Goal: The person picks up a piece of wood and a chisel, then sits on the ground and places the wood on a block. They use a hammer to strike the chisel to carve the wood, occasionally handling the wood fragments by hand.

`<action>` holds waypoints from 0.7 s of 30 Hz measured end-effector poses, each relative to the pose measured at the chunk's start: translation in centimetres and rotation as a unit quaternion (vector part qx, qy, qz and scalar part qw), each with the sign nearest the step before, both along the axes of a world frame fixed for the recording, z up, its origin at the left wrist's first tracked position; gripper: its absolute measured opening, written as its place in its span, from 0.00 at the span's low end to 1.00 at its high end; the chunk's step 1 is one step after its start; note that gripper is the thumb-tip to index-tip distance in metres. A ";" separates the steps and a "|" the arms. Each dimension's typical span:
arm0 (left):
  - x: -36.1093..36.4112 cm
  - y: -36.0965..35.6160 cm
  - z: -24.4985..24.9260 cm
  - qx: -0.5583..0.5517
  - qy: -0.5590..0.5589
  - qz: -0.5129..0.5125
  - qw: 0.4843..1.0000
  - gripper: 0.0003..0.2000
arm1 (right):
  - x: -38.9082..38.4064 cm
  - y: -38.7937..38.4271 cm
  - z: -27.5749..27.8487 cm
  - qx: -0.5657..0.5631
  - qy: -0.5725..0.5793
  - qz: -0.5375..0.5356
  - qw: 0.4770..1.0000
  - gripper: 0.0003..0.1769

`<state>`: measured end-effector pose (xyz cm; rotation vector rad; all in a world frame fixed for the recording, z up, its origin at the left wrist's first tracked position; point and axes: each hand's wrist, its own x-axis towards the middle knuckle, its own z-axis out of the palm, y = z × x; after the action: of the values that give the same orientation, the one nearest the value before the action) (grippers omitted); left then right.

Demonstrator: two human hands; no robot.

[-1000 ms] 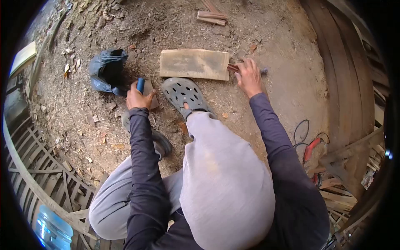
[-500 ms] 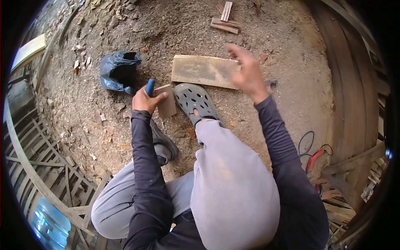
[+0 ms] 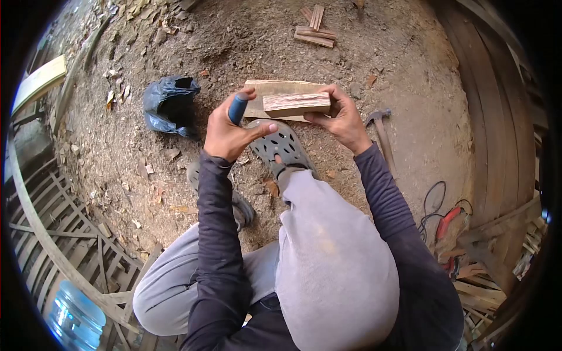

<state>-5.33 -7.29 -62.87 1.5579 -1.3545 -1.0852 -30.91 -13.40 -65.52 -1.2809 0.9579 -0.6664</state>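
My right hand (image 3: pixel 346 121) grips a short wooden block (image 3: pixel 297 104) by its right end, thumb below and fingers behind. The block's upper face is rough, reddish and split. Left of it, my left hand (image 3: pixel 227 130) is spread, thumb stretched toward the block with a gap between them. A blue tube-like cover (image 3: pixel 237 109) stands out at its index finger. Behind the block, a flat wooden board (image 3: pixel 256 106) lies on the ground, partly hidden by block and hands. My grey clog (image 3: pixel 280 143) rests against the board's near edge.
A hammer (image 3: pixel 383 139) lies right of my right hand. The dark plastic bag (image 3: pixel 164 105) sits open at left. Several split wood pieces (image 3: pixel 316 34) lie farther off. A red-handled tool with a cord (image 3: pixel 448 222) is at right, near long planks (image 3: pixel 489 117).
The block has passed from my left hand to my right, raised over the board with its rough face up. My left hand has moved up and right and spread. The hammer is more exposed.
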 end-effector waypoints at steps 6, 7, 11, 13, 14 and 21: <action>-1.7 0.6 -1.8 0.074 0.071 0.035 0.994 0.25 | 0.9 1.2 -0.7 0.089 -0.092 -0.054 0.990 0.34; -2.0 0.3 -2.1 -0.002 0.032 0.050 0.998 0.21 | 1.1 1.2 -1.0 0.015 -0.035 -0.077 0.996 0.36; -2.6 -1.4 -0.5 -0.078 -0.118 -0.006 0.990 0.19 | 0.9 0.4 -0.5 -0.299 0.224 -0.051 0.926 0.37; -2.9 -2.2 -0.9 -0.081 -0.186 -0.035 0.979 0.19 | 1.0 -0.2 -1.0 -0.369 0.278 0.010 0.887 0.34; -3.0 -2.7 -1.2 -0.083 -0.219 -0.049 0.971 0.19 | 1.4 -0.3 -1.5 -0.327 0.265 0.016 0.907 0.33; -2.1 -4.0 -2.9 -0.103 -0.210 0.014 0.972 0.21 | 2.7 -2.2 -5.8 -0.282 0.263 0.051 0.921 0.23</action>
<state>-7.44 -11.32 -65.73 1.7004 -1.6582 -0.5893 -28.23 -15.64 -71.30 -2.0810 1.1612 -0.5397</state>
